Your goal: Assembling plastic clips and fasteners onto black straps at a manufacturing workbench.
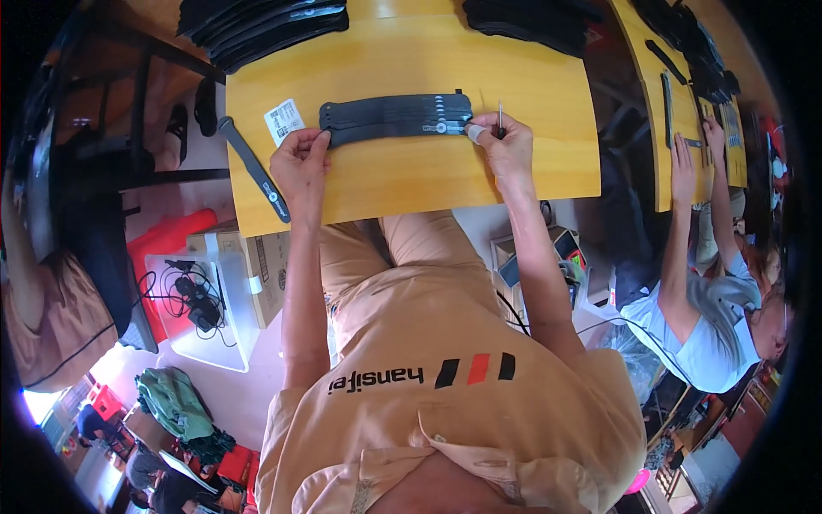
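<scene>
Several flat dark grey straps lie side by side in an overlapping row on the yellow table, with pale printing near their right ends. My left hand pinches the near left corner of the row between thumb and fingers. At the other end, my right hand has thumb and finger closed on the near right corner. A thin pointed tool sticks up from the right hand's fingers; its exact kind is unclear. Something white wraps or sits on the right thumb. One single strap lies slantwise left of my left hand.
A white printed label is beside my left hand. Stacks of dark straps and dark items stand at the far edge of the yellow table. Left below is a clear bin with cables. A co-worker works at the right table.
</scene>
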Demonstrator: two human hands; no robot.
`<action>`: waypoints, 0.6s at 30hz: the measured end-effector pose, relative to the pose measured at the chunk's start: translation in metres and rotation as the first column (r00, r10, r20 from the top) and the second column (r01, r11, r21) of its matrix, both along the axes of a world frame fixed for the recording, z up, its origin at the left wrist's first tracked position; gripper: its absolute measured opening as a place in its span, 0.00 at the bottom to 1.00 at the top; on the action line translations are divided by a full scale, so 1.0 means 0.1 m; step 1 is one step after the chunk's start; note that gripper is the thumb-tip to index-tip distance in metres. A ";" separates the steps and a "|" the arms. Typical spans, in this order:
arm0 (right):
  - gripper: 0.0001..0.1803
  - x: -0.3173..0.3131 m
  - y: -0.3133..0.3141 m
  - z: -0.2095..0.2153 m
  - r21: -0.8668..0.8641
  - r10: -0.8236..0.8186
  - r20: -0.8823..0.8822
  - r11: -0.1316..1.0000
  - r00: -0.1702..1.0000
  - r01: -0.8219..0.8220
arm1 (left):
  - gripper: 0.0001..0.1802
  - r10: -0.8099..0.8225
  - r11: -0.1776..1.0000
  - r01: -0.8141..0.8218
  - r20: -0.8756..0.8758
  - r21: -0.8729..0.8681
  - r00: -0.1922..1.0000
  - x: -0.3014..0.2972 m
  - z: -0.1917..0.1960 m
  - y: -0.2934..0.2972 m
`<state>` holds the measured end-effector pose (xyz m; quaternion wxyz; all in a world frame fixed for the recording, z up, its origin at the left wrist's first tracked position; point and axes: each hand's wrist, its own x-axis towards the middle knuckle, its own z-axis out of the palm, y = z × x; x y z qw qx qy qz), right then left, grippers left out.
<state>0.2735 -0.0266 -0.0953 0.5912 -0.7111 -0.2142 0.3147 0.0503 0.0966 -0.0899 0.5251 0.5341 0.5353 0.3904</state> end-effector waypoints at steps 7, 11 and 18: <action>0.02 0.01 0.01 -0.01 -0.040 -0.002 0.050 0.999 0.999 0.004 | 0.04 -0.002 1.000 0.003 0.019 -0.008 1.000 0.01 0.01 -0.01; 0.02 0.02 0.00 -0.04 -0.042 0.005 0.083 0.999 0.997 -0.002 | 0.04 0.000 1.000 0.000 0.002 -0.010 1.000 0.01 0.03 -0.02; 0.03 0.03 0.00 -0.08 -0.048 -0.020 0.103 0.999 0.994 0.025 | 0.05 -0.006 1.000 0.006 0.008 -0.010 1.000 0.02 0.03 -0.01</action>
